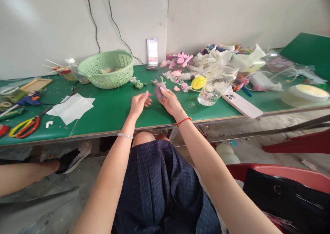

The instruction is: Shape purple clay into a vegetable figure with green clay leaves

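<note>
Just above the green tabletop, my right hand (170,101) grips a rounded greyish-purple lump (160,89) with a small green stem on top. The thumb presses its near side; part of it is hidden by the fingers. To the left, my left hand (140,104) is apart from the lump, its fingers loosely spread and nothing visible in them. Beyond that hand lies a small green clay-like piece (138,84). Small pink pieces (176,88) rest to the right of the lump, near a yellow round item (198,82).
A green basket (105,68) and a propped phone (152,53) stand behind. At right are a clear jar (215,86), a pink phone (242,105) and heaped wrappings. At left lie white paper sheets (73,108) and red-yellow pliers (27,126). Another person's leg (31,175) shows below.
</note>
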Available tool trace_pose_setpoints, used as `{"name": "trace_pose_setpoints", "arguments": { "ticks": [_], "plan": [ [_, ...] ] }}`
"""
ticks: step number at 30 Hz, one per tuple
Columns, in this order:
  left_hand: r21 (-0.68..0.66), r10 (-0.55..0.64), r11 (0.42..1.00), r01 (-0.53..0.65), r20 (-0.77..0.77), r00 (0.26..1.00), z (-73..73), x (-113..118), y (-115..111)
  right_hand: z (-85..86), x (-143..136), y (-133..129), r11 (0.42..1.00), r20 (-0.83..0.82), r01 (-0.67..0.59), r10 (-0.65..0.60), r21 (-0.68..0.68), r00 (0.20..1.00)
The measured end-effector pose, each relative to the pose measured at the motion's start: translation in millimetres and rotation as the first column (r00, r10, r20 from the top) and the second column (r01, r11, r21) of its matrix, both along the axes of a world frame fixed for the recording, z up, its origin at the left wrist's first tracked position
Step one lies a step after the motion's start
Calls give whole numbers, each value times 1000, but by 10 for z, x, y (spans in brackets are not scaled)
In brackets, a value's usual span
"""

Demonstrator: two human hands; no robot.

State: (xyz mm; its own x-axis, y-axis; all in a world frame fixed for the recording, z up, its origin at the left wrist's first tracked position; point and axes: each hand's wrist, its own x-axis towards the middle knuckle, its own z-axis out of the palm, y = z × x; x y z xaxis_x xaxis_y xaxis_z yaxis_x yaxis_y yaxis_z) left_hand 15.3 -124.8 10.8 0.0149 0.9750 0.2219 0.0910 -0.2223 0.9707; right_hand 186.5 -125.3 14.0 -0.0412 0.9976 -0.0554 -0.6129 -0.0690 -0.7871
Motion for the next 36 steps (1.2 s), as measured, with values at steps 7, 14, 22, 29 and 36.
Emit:
{"name": "trace_pose_setpoints", "arguments": {
  "ticks": [7, 14, 22, 29, 36],
  "plan": [
    [65, -12, 998, 11, 8, 1000, -24, -29, 10, 25, -7, -22, 1000, 26, 15, -14, -16, 1000],
    [28, 37, 999, -38, 32, 999, 10, 4, -8, 38, -12, -25, 999, 13, 16, -16, -30, 1000],
    [72, 60, 996, -59, -13, 998, 8, 4, -18, 14, -3, -15, 1000, 3, 4, -4, -5, 1000],
    [105, 7, 994, 2, -81, 997, 1, -13, -15, 52, -19, -33, 999, 8, 5, -5, -35, 1000],
    [56, -4, 998, 6, -28, 1000, 0, -5, -20, 94, -29, -51, 999, -10, -6, 6, -36, 1000]
  ]
}}
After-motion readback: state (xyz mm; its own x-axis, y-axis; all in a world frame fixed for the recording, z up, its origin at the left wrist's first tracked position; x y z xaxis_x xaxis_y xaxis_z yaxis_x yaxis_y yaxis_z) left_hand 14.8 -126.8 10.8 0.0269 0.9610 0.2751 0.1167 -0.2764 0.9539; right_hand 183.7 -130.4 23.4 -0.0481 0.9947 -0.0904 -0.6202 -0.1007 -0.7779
